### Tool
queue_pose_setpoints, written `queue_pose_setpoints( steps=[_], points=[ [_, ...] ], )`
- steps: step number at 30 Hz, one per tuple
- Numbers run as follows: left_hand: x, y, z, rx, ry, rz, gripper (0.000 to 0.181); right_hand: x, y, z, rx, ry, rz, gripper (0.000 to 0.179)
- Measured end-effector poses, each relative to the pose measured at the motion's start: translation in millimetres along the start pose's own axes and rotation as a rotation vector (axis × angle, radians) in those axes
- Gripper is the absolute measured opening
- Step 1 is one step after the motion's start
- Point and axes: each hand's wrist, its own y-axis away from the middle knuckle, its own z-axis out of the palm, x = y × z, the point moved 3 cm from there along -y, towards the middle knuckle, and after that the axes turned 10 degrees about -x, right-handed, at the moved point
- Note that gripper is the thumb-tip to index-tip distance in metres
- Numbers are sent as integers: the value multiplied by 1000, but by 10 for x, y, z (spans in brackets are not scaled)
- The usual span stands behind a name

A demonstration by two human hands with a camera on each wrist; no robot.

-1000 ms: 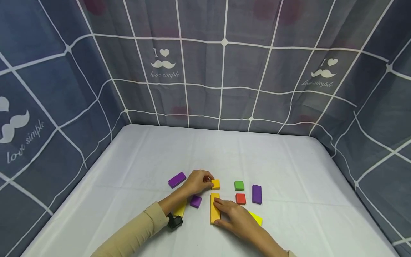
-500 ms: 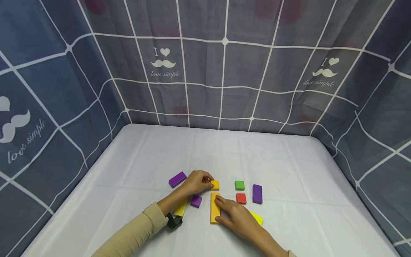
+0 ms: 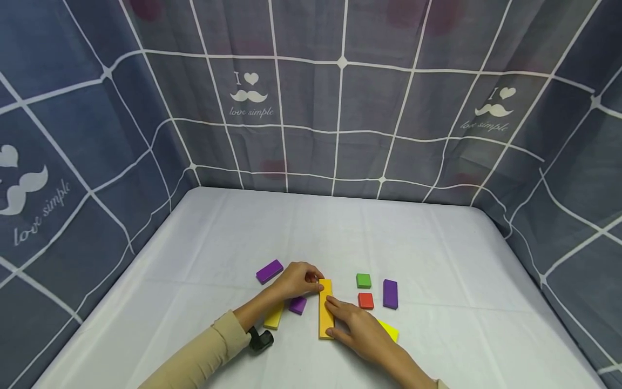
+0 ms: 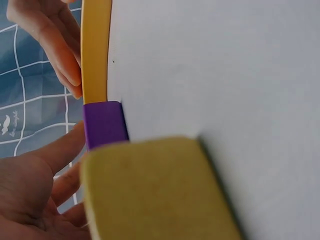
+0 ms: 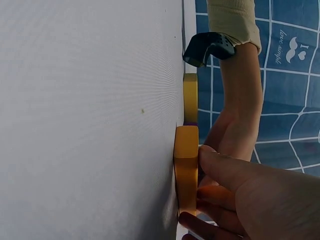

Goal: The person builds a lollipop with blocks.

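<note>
My left hand [image 3: 300, 280] pinches a small square orange block [image 3: 325, 284] between thumb and fingertips at its left and far sides. That block meets the far end of a long orange block [image 3: 326, 319], lined up in one strip. My right hand [image 3: 357, 327] holds the long block at its right side; in the right wrist view the thumb lies on the face of this long block [image 5: 186, 155] and the fingers reach its edge. Beneath the left wrist lie a yellow block [image 3: 274, 317] and a small purple block [image 3: 297, 306], the latter partly covered.
A purple block [image 3: 269, 272] lies beyond the left forearm. To the right are a green square [image 3: 363, 280], a red square [image 3: 366, 301] and an upright-lying purple block [image 3: 390, 294]. A bright yellow piece [image 3: 389, 330] shows partly behind the right hand. Checked curtains surround the white table [image 3: 311, 232].
My left hand has drawn the small orange block toward the person, closing the gap to the long orange block. The right hand has stayed nearly still on the long block.
</note>
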Motion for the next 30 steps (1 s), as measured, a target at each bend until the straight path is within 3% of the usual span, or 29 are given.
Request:
queue_pose_setpoints(
  steps=[10,30],
  points=[
    [8,7,-1,-18,13,-3,23,-4,10,3,21,8,-35,53],
    [5,8,-16,-46,26,-24,24,-6,16,-13,21,-8,-19,54]
  ],
)
